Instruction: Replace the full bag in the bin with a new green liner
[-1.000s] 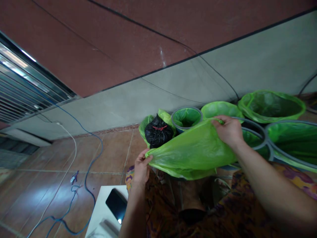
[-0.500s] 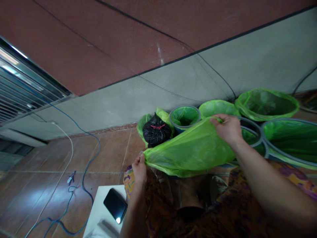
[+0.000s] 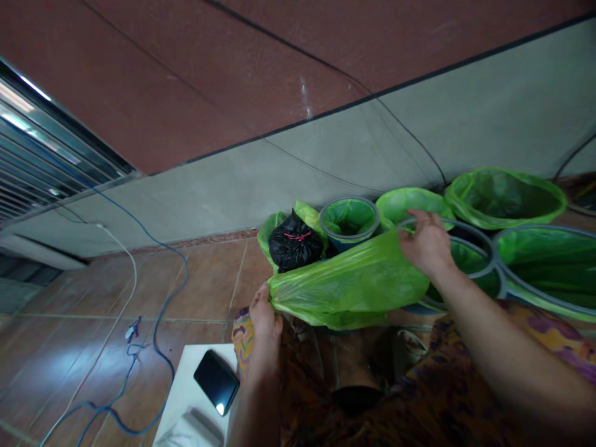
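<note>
A light green plastic bag (image 3: pixel 349 288) stretches across in front of me, above my knees. My left hand (image 3: pixel 264 310) is closed on its gathered left end. At the other end, my right hand (image 3: pixel 428 245) has its fingers stretched out and apart, with the thumb side against the bag's edge. Just behind the bag sits a tied black bag (image 3: pixel 295 243) with a red tie, with green plastic around it. Bins lined with green bags stand beyond and to the right, among them a small round bin (image 3: pixel 349 200).
At lower left a phone (image 3: pixel 216 382) lies on a white surface (image 3: pixel 179 379). A blue cable (image 3: pixel 186 273) and a white cable (image 3: pixel 135 273) run over the tiled floor. A large lined bin (image 3: pixel 549 228) stands at right; a wall rises behind the bins.
My right hand has loosened its pinch on the green bag and spread its fingers. The bag's right end hangs narrower. My left hand still holds its end, turned slightly.
</note>
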`<state>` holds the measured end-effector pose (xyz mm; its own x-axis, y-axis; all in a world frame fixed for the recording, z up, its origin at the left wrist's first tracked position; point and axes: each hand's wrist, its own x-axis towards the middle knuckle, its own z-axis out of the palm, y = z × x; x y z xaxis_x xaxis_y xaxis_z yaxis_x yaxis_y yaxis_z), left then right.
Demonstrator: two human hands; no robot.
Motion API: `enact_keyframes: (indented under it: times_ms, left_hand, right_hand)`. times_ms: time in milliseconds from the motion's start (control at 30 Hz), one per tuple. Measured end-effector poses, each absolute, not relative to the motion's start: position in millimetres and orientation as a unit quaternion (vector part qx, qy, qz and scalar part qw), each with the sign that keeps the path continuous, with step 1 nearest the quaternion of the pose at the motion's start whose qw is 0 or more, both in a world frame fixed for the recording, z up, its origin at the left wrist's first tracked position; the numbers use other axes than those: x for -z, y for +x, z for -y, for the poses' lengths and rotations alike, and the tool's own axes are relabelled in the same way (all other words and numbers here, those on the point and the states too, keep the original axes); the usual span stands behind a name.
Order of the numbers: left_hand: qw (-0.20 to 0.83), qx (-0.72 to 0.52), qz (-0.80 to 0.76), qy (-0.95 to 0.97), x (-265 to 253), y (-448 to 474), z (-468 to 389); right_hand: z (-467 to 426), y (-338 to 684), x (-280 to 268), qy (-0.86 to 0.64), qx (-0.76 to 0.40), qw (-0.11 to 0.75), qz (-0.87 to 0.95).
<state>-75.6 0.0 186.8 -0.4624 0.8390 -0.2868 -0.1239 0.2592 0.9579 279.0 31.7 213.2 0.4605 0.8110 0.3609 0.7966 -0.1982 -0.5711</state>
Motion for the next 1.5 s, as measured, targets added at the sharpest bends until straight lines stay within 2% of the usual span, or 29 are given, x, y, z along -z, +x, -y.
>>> enact_keyframes:
  times_ms: [67,133,233,333,533,700,800,900,1333,1500]
  left_hand:
    - [0.441,-0.595,-0.621,0.257,-189,-66,4]
    - [0.460,-0.611,-0.584,0.273,-194,-51,8]
    - [0.519,-0.576,-0.538,0.332,-202,-25,14]
    - [0.524,-0.530,-0.525,0.411,-208,-1,19]
    - [0.497,-0.489,-0.531,0.481,-212,20,24]
    - [0.570,-0.455,-0.489,0.479,-202,24,32]
    - [0.548,-0.421,-0.498,0.523,-192,24,37]
    - [0.507,-0.401,-0.545,0.534,-186,18,39]
    - [0.511,-0.300,-0.517,0.617,-194,-45,36]
    - [0.610,-0.377,-0.503,0.482,-204,-41,37]
  right_hand:
    - [-25,264,-217,-0.695,0.036,0.431,0.574]
    - [-15,243,-221,-0.596,0.007,0.468,0.652]
    - [3,206,-221,-0.481,-0.089,0.441,0.752]
    - [14,177,-213,-0.438,-0.137,0.395,0.796]
    - [14,164,-198,-0.457,-0.152,0.386,0.786]
    - [13,169,-200,-0.476,-0.170,0.373,0.778]
    - [11,173,-203,-0.498,-0.189,0.381,0.756]
    - [6,183,-208,-0.528,-0.203,0.404,0.719]
    - [-16,246,-223,-0.623,-0.188,0.514,0.559]
    - [-21,255,-220,-0.614,-0.224,0.562,0.507]
